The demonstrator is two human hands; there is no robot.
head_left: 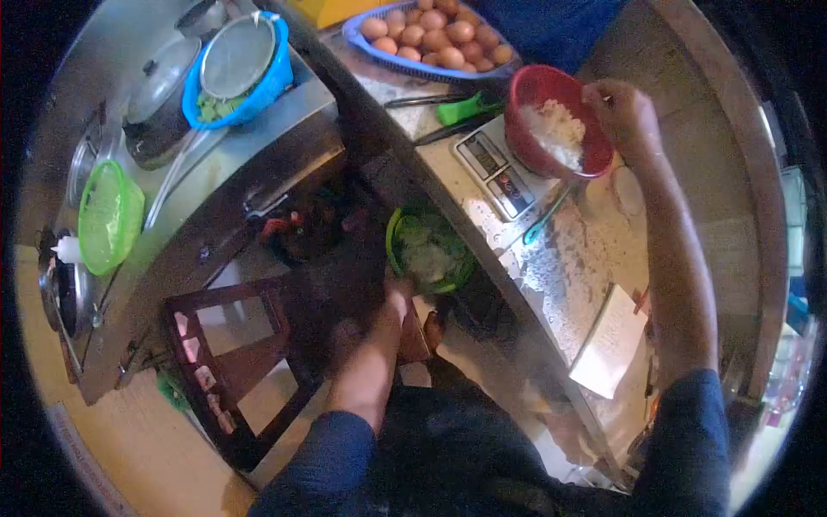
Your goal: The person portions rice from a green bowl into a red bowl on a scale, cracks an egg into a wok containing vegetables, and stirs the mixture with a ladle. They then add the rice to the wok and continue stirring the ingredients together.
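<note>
My left hand point(399, 293) is closed on the near rim of a round green basket point(396, 237), held low beside the counter. Pale, whitish stuff lies in it, too blurred to name. Up at the counter, my right hand point(627, 110) is beside the right rim of a red bowl point(527, 142), its fingers curled together. Whatever they may pinch is hidden. White and pale-tan food point(558, 133) lies inside the bowl. Under the bowl is a digital kitchen scale point(495, 175), its display and buttons showing.
A blue basket of brown eggs point(435, 39) stands behind the scale. Near it lies a green-handled tool point(459, 109). An open notebook point(609, 345) rests on the counter. Leftward are a blue basket point(280, 73) with a sieve, a lime basket point(129, 215) and a dark wooden frame point(228, 327).
</note>
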